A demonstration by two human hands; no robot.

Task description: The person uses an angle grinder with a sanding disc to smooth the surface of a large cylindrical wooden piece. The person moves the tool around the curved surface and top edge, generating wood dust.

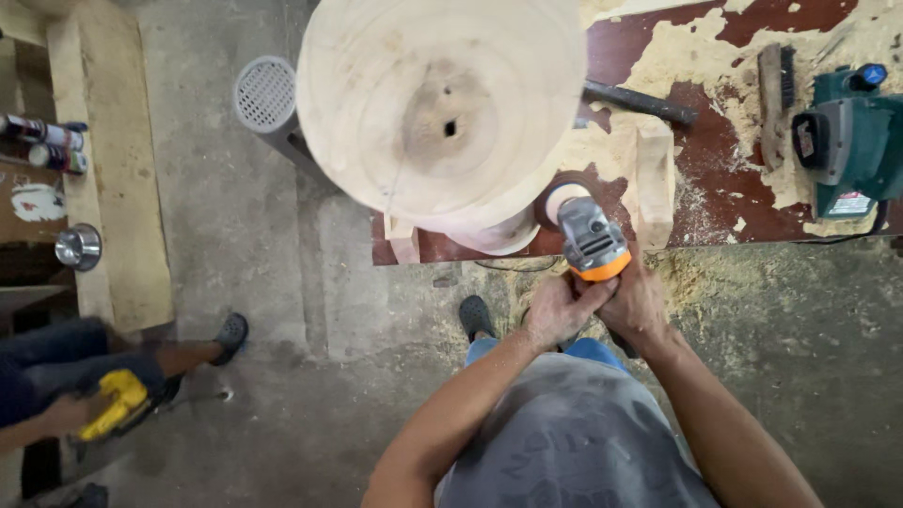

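Pale wood fills the top of the view: a large round turned block (442,108) stands on a dark red counter (715,202) strewn with sawdust. Both of the person's hands meet just below the counter's edge, around the rear of a grey and orange angle grinder (591,240). The left hand (557,309) has its grip closed over the tool's tail; the right hand (635,303) wraps it from the other side, fingers shut on the body. Forearms converge from the lower corners, wrists bent inward. The grinder's disc touches the block's lower rim. If the disc bites, the tool may kick toward the person. A green electric planer (842,146) and a brush (773,99) lie at the right. At far left, another person holds a yellow tool (111,403).
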